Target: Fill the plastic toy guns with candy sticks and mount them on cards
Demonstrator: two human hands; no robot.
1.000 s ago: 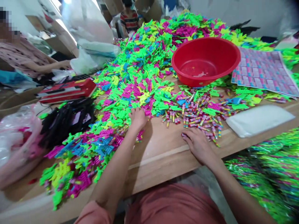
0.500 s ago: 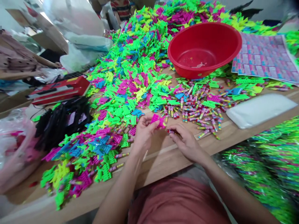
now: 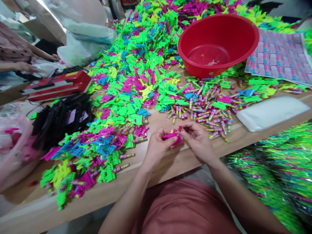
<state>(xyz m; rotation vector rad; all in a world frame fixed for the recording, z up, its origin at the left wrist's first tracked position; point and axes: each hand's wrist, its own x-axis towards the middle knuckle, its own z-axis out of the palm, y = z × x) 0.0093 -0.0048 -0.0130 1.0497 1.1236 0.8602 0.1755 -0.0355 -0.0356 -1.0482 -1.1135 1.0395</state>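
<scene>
My left hand (image 3: 159,144) is closed on a magenta plastic toy piece (image 3: 175,139) with a bit of yellow at its top. Close beside it, my right hand (image 3: 197,139) pinches a small candy tube with a red cap (image 3: 180,128), mostly hidden by the fingers. The tube's end is at the magenta piece; whether they touch I cannot tell. Behind the hands lies a heap of candy-filled tubes (image 3: 212,112) with pink labels. To the left spreads a pile of green, magenta, blue and yellow toy pieces (image 3: 97,152), some with tubes beside them.
A red basin (image 3: 195,70) stands behind the tubes, near printed sheets (image 3: 280,58). White plastic bags (image 3: 270,113) lie at right. At left are a red sealing machine (image 3: 58,86), black packets (image 3: 63,120) and a pink bag (image 3: 17,156). Another person's hand (image 3: 25,67) is at far left.
My hands have come together, the right bringing its tube up to the magenta piece. The left has turned that piece. The camera view has shifted slightly.
</scene>
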